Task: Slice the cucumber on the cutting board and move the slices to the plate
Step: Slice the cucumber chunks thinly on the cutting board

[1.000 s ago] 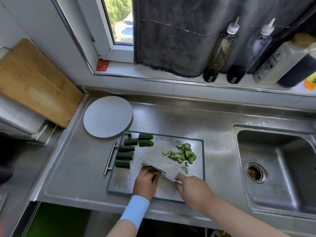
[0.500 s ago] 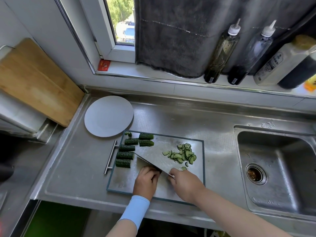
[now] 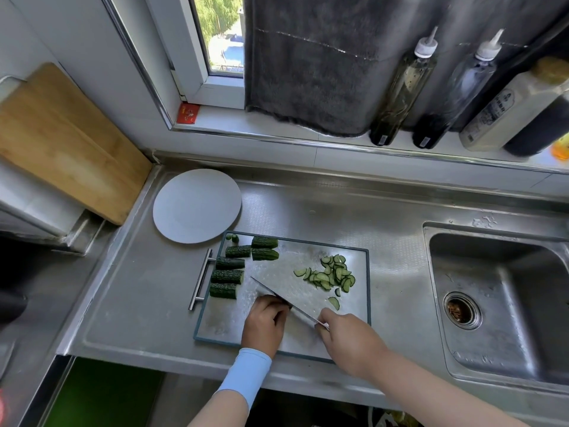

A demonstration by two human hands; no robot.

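Your round grey plate (image 3: 197, 206) sits on the steel counter just beyond the far left corner of the cutting board (image 3: 308, 251), and all the cucumber lies on the board. The sink (image 3: 492, 303) at the right has brownish scraps in its drain strainer. On the board's left half you have six dark green, bumpy cucumber chunks (image 3: 227, 276): four in a rough column along the left edge and two side by side at the far edge, with one small end stub (image 3: 235, 238) at the far left corner. Right of centre lies a heap of thin, pale-fleshed half-moon slices (image 3: 334, 275), overlapping too much to count. Two loose slices (image 3: 333, 302) lie just on its near side. Your right hand (image 3: 351, 343) is wrapped round the handle of the one knife (image 3: 268, 289), whose blade runs diagonally toward the chunks. Your left hand (image 3: 264, 325) rests on the board with fingers curled against the blade; whether it holds a piece underneath cannot be told. On the sill stand two slim nozzle-topped bottles (image 3: 400, 87).
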